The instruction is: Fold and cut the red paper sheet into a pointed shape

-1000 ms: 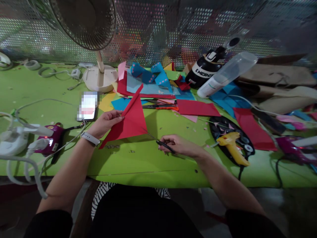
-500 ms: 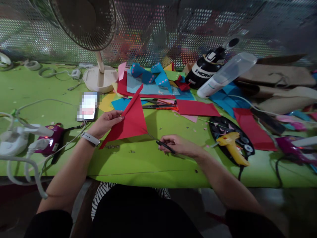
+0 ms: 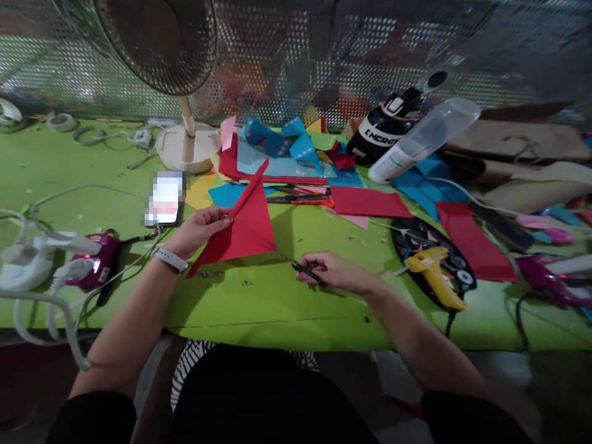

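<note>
My left hand (image 3: 203,229) pinches a red paper sheet (image 3: 250,231) between thumb and fingers. A narrow strip along the sheet's upper left edge is folded over, and its lower right corner points toward my other hand. My right hand (image 3: 330,270) is closed around a slim black-handled tool (image 3: 309,274). A thin metal shaft runs from the handle to the sheet's lower right corner and appears to overlap it. I cannot make out the tool's exact kind. The sheet is held tilted over the green tabletop (image 3: 277,302).
Behind the sheet lie black and orange cutting tools (image 3: 305,200) and a red paper rectangle (image 3: 370,202). A yellow glue gun (image 3: 435,277) rests on a black tray (image 3: 402,246) at right. At left are a phone (image 3: 165,197), a fan base (image 3: 187,148) and a purple power strip (image 3: 95,265).
</note>
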{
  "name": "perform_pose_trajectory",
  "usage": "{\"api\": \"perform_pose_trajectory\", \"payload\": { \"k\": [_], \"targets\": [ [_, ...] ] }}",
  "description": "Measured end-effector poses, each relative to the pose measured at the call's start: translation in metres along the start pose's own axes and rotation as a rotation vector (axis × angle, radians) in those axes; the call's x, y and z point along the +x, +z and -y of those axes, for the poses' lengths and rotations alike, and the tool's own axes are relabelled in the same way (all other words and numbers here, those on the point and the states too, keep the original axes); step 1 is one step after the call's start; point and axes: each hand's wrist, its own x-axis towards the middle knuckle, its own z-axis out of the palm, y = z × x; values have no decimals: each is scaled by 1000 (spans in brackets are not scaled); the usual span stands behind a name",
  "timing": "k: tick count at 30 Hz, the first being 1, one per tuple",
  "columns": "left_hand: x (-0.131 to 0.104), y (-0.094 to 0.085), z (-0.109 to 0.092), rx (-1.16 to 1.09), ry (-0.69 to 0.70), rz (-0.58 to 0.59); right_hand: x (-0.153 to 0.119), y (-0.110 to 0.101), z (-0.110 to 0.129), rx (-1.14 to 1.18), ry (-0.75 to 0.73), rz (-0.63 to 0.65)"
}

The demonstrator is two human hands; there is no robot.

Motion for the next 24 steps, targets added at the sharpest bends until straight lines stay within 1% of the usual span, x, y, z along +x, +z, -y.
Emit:
{"api": "perform_pose_trajectory", "payload": {
  "k": [6,12,18,24],
  "targets": [
    [0,-2,1,20,27,11,0,1,0,-1,5,-9],
    [-1,-2,1,20,17,1,0,1,1,8,-12,-21],
    [-1,-2,1,7,29,16,-1,1,0,-4,19,-37],
    [-1,-2,0,-11,40,16,0,2,-2,3,-6,-52]
  ]
}}
